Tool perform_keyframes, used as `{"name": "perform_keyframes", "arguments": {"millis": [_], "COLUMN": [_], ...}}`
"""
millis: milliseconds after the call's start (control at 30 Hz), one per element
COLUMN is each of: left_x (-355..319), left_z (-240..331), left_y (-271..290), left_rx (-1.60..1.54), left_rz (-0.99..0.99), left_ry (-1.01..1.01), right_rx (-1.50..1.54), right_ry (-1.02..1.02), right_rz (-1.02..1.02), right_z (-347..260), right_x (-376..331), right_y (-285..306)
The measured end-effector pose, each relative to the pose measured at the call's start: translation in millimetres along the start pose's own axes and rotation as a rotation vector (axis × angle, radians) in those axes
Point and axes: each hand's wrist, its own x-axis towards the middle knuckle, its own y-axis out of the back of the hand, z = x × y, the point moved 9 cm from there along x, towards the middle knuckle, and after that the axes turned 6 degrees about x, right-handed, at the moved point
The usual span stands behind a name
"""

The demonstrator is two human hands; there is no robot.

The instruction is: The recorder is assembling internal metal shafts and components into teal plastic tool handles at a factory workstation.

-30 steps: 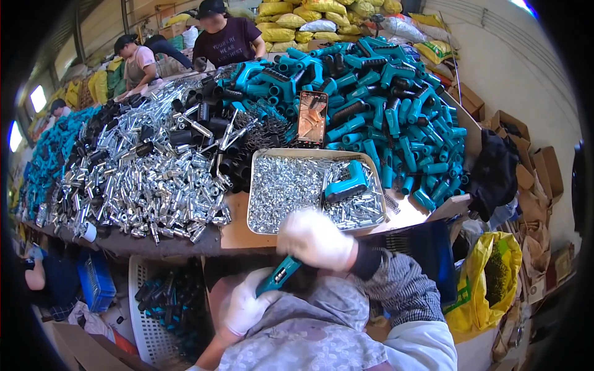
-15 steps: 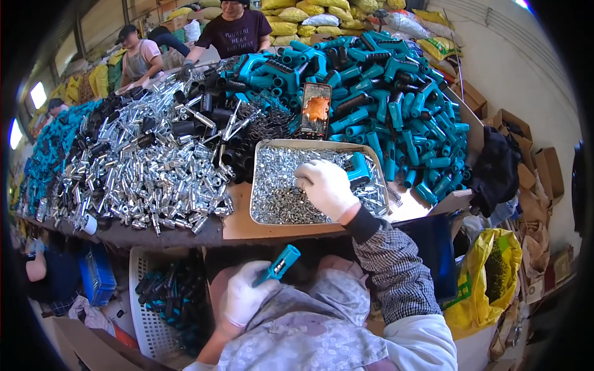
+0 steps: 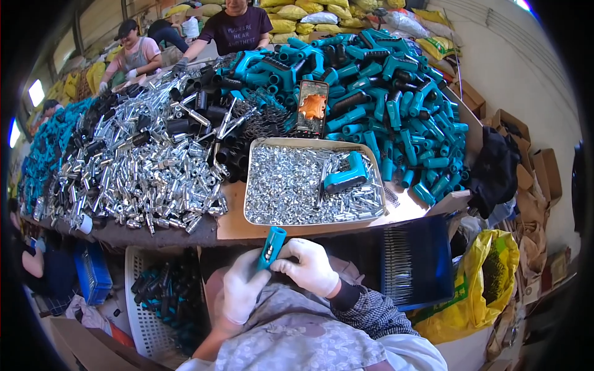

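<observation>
My left hand [image 3: 242, 285], in a white glove, grips a teal plastic tool housing [image 3: 275, 240] above my lap. The housing points upward, and small metal parts show in a slot along its side. Close against that slot, my gloved right hand [image 3: 307, 267] has thumb and fingers pinched together; what lies between them, if anything, is too small to make out. Beyond both hands sits a shallow cream tray [image 3: 249, 191] of small silvery metal parts. Another teal housing [image 3: 348, 179], bent like a pistol grip, lies on the parts in its right half.
A pile of shiny metal shafts [image 3: 154, 179] covers the left of the table. Teal housings [image 3: 396, 111] are heaped behind and right of the tray, beside a phone [image 3: 312, 105]. Below are a white basket [image 3: 139, 309], a blue bin [image 3: 433, 272] and a yellow sack [image 3: 476, 309]. Co-workers [image 3: 232, 31] stand opposite.
My right hand has come back from the tray to the teal housing in my left hand. My left hand has shifted slightly, with the housing more upright.
</observation>
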Motion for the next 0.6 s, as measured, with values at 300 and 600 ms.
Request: {"name": "perform_keyframes", "arguments": {"millis": [300, 600], "left_x": [-11, -18], "left_z": [0, -30], "left_y": [-7, 5], "left_rx": [-0.104, -0.657], "left_rz": [-0.160, -0.239], "left_ry": [0.132, 0.242], "right_rx": [0.663, -0.045], "right_ry": [-0.169, 0.164], "right_rz": [-0.283, -0.354], "right_z": [23, -29], "right_x": [3, 38], "right_y": [-30, -26]}}
